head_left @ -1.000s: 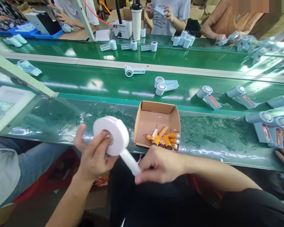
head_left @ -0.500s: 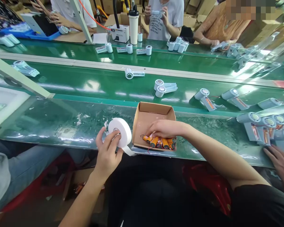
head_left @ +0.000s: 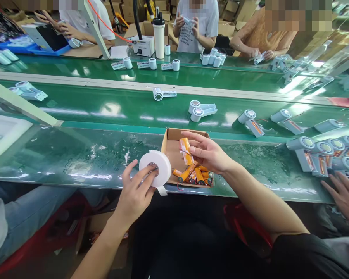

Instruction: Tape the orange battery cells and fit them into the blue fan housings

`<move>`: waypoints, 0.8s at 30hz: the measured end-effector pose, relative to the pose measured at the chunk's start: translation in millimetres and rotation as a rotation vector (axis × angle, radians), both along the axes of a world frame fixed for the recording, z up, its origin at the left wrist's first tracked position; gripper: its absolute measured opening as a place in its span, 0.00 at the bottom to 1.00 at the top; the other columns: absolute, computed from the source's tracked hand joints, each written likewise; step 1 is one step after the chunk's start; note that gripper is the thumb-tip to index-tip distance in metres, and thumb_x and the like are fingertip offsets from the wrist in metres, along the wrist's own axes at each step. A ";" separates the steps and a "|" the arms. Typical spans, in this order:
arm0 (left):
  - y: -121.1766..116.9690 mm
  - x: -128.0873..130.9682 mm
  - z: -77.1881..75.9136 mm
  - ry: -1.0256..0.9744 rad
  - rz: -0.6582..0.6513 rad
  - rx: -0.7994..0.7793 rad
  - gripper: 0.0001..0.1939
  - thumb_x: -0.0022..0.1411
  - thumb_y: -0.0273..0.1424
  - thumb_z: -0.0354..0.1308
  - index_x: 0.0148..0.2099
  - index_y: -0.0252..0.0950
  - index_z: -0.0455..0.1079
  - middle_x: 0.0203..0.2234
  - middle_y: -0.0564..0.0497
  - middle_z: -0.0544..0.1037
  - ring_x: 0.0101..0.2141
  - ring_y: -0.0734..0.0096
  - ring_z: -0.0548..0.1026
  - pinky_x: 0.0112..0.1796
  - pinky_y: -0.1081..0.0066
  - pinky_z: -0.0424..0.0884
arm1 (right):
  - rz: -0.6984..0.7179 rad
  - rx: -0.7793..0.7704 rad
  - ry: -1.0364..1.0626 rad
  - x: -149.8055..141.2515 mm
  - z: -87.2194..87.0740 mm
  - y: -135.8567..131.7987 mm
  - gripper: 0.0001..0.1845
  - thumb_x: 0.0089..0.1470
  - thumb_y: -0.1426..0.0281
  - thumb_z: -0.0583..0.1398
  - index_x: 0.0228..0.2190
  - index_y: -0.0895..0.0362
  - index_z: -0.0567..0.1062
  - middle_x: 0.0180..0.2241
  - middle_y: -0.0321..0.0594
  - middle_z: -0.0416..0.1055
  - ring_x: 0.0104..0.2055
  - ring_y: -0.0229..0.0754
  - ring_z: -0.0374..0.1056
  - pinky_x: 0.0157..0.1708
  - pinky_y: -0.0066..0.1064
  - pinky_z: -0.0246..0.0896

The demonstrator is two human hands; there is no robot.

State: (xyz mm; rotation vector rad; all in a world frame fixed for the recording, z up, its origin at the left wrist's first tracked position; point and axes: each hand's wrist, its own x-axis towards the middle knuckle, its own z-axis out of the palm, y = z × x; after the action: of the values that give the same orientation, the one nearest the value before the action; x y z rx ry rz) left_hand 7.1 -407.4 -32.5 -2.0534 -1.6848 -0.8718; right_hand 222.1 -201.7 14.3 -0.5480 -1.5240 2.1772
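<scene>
My left hand (head_left: 135, 195) grips a white tape roll (head_left: 155, 168), fingers in its core, and holds it upright at the near edge of the green bench (head_left: 75, 155). A short white tail hangs from the roll. My right hand (head_left: 208, 153) holds an orange battery cell (head_left: 185, 149) lifted over an open cardboard box (head_left: 170, 139). Several more orange cells with thin wires (head_left: 193, 175) lie in the box's near end.
Pale blue handheld fan bodies (head_left: 199, 109) ride the green conveyor belt beyond the box, with more piled at the right (head_left: 322, 153). Another person's hand (head_left: 341, 193) rests at the right edge. Several people work across the belt. A white frame bar (head_left: 23, 104) slants at left.
My right hand let go of the tape tail, reached into the box and lifted out one orange cell. My left hand brought the roll down to the bench edge beside the box.
</scene>
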 end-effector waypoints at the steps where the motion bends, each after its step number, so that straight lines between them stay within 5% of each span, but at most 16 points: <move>1: 1.1 1.1 1.4 0.009 -0.008 -0.001 0.29 0.59 0.15 0.59 0.61 0.38 0.71 0.51 0.41 0.81 0.64 0.41 0.67 0.60 0.38 0.70 | 0.012 -0.004 -0.003 1.4 1.2 -3.2 0.34 0.57 0.62 0.72 0.62 0.49 0.73 0.45 0.39 0.79 0.37 0.36 0.74 0.31 0.24 0.70; 9: 14.5 20.9 10.3 -0.439 0.041 0.125 0.12 0.64 0.27 0.66 0.45 0.41 0.66 0.42 0.49 0.80 0.59 0.53 0.75 0.60 0.42 0.72 | 0.055 0.128 0.007 3.2 -1.5 -29.4 0.27 0.59 0.62 0.71 0.58 0.51 0.76 0.46 0.41 0.80 0.45 0.40 0.77 0.47 0.33 0.74; 14: 24.6 27.0 23.1 -0.351 -0.161 0.267 0.07 0.68 0.27 0.62 0.40 0.41 0.65 0.40 0.51 0.82 0.54 0.57 0.77 0.61 0.41 0.71 | 0.148 0.108 0.001 2.9 -2.5 -44.8 0.28 0.60 0.58 0.70 0.58 0.54 0.76 0.48 0.45 0.80 0.47 0.42 0.77 0.47 0.34 0.75; 20: 26.5 21.8 25.1 -0.320 -0.315 0.236 0.06 0.70 0.22 0.57 0.41 0.39 0.70 0.38 0.49 0.83 0.61 0.55 0.73 0.48 0.54 0.82 | 0.236 0.116 0.008 4.8 2.0 -55.6 0.28 0.64 0.51 0.65 0.57 0.56 0.78 0.52 0.46 0.79 0.52 0.45 0.75 0.56 0.38 0.70; 24: 26.1 21.0 21.5 -0.388 -0.346 0.249 0.06 0.73 0.25 0.54 0.40 0.39 0.67 0.39 0.50 0.83 0.47 0.62 0.81 0.53 0.48 0.81 | 0.318 0.137 0.031 5.4 -0.2 -64.4 0.37 0.58 0.51 0.70 0.62 0.56 0.73 0.49 0.45 0.80 0.51 0.47 0.76 0.51 0.36 0.72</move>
State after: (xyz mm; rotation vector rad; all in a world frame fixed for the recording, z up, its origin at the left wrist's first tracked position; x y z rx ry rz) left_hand 28.1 -381.3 -10.9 -2.1289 -1.3119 -1.5932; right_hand 227.5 -266.2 14.0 -0.2385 -1.8305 2.2712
